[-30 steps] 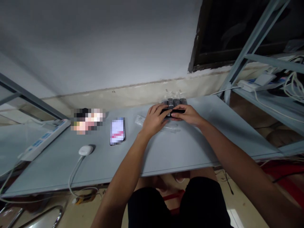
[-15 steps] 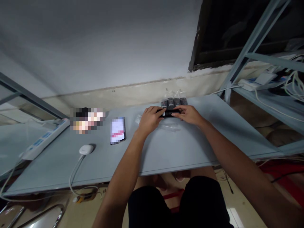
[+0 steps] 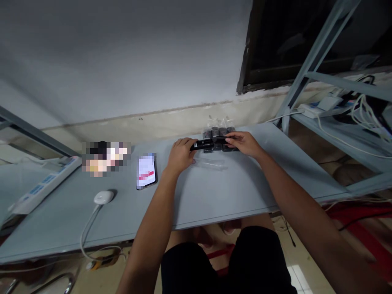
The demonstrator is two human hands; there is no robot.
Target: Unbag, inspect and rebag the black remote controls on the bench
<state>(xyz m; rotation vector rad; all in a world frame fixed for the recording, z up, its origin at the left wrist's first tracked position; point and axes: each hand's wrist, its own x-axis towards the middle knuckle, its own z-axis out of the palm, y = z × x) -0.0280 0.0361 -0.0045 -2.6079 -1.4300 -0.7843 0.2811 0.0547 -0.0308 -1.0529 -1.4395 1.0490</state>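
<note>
My left hand (image 3: 180, 155) is closed around the left end of a long black object (image 3: 204, 144) held just above the grey table (image 3: 214, 192). My right hand (image 3: 243, 143) pinches its right end. Right behind the hands stands a row of small dark items in clear bags (image 3: 219, 133) against the wall. A clear plastic bag (image 3: 211, 163) lies flat on the table just in front of my hands.
A phone (image 3: 146, 171) with a lit screen lies left of my left hand. Farther left sit a blurred-out object (image 3: 105, 158), a white round device (image 3: 103, 197) on a cable and a power strip (image 3: 43, 185). A metal shelf (image 3: 339, 122) with cables stands at the right.
Both hands have shifted a little left and farther apart, and more of the black object shows between them. The view has also shifted slightly.
</note>
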